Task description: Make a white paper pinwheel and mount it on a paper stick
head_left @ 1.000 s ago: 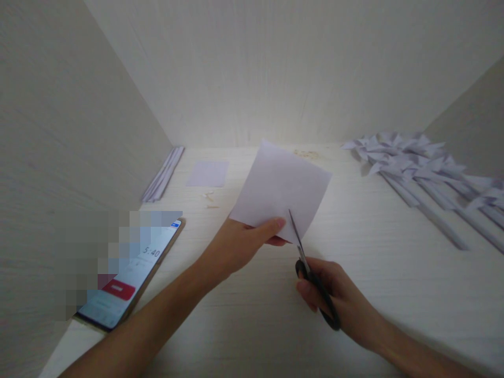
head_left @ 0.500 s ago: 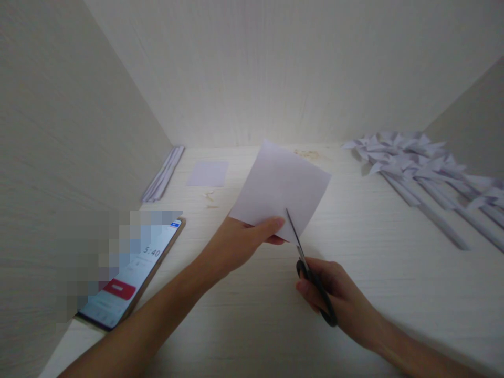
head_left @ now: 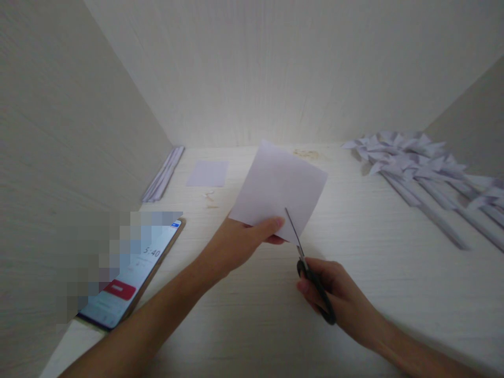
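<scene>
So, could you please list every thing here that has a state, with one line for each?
Paper sheet: held up off the table, pinched at its lower edge, blade in the lower corner.
Scissors: gripped, blade tip at the sheet.
Left hand: shut on the sheet.
Right hand: shut on the scissors handles.
Phone: propped at the left wall, screen lit.
Paper pinwheels: finished, lying at right.
Small paper square: flat on the table.

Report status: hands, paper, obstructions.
Left hand pinches square white paper sheet. Right hand works black-handled scissors, blades into sheet's lower edge. Nothing obstructing.
</scene>
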`<action>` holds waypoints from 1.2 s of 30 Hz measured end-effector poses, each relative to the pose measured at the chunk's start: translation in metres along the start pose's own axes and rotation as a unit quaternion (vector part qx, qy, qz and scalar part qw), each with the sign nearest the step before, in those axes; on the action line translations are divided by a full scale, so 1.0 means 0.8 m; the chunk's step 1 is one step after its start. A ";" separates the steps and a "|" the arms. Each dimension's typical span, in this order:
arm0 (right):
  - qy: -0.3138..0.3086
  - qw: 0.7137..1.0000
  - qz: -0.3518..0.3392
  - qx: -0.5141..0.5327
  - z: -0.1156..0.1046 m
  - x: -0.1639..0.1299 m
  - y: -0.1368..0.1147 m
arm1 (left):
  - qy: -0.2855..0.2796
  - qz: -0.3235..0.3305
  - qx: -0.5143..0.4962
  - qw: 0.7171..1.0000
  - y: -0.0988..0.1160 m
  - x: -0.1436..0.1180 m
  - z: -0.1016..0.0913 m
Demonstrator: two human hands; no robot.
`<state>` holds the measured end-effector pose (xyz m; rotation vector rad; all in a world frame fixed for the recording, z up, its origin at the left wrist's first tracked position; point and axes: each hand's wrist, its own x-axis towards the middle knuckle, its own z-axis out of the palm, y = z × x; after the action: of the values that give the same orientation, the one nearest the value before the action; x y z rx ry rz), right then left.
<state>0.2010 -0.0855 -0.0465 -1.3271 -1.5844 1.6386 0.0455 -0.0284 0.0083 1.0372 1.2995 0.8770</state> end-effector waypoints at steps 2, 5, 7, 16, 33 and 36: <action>0.004 1.000 -0.003 0.001 0.000 0.000 0.000 | -0.009 -0.002 0.001 1.000 -0.001 0.000 0.000; 0.007 1.000 -0.008 0.016 0.000 0.000 -0.001 | -0.021 -0.002 0.003 1.000 -0.003 0.000 0.000; 0.009 1.000 -0.010 0.025 0.000 0.001 -0.003 | -0.027 -0.002 0.005 1.000 -0.004 0.000 0.000; 0.006 0.999 -0.008 0.050 0.001 0.003 -0.005 | -0.030 -0.005 -0.005 1.000 -0.007 0.001 0.001; 0.012 1.000 0.005 0.010 0.000 0.005 -0.005 | -0.027 0.008 -0.041 0.999 -0.008 0.003 0.003; 0.003 1.000 0.005 -0.003 0.000 0.005 -0.006 | 0.023 0.045 -0.060 0.997 -0.010 0.008 0.000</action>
<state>0.1982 -0.0812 -0.0428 -1.3434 -1.5821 1.6347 0.0454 -0.0245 -0.0010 0.9917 1.2301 1.0396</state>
